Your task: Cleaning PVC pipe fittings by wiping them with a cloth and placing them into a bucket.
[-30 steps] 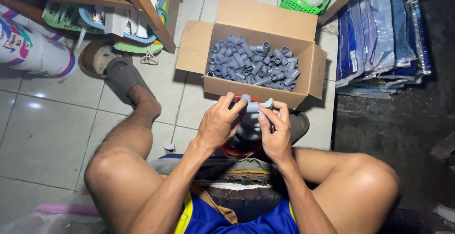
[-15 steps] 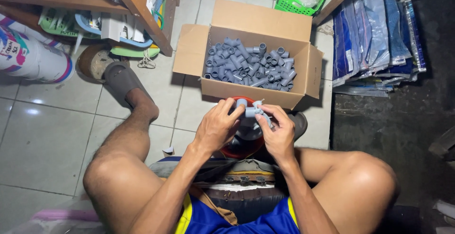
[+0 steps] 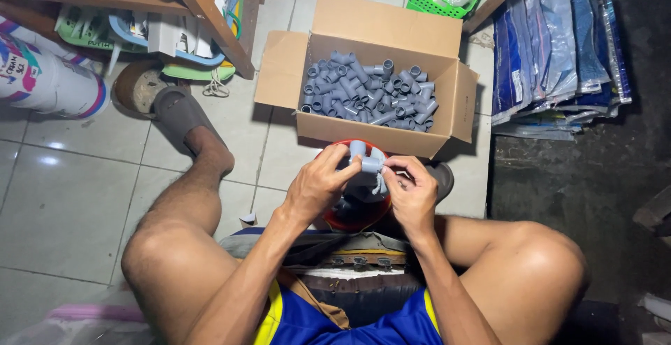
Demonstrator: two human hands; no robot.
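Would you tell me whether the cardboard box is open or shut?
Open: the cardboard box has its flaps spread outward, showing grey pipe fittings inside.

green basket top | wood shelf left | fabric stack right | slipper

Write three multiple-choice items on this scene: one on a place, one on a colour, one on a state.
1. Where does the cardboard box stand?
A. On the tiled floor beyond the hands
B. On the wooden shelf
C. On the person's lap

2. What colour is the bowl under the hands?
A. Green
B. Red
C. White

3. How are the box's flaps?
A. Taped shut
C. Folded open
B. Cut off

Answers: 1 A, it rests on the tiles just past the left hand and right hand. 2 B, its rim shows red below the grey pipe fitting both hands hold. 3 C, the flaps spread outward, showing grey fittings inside.
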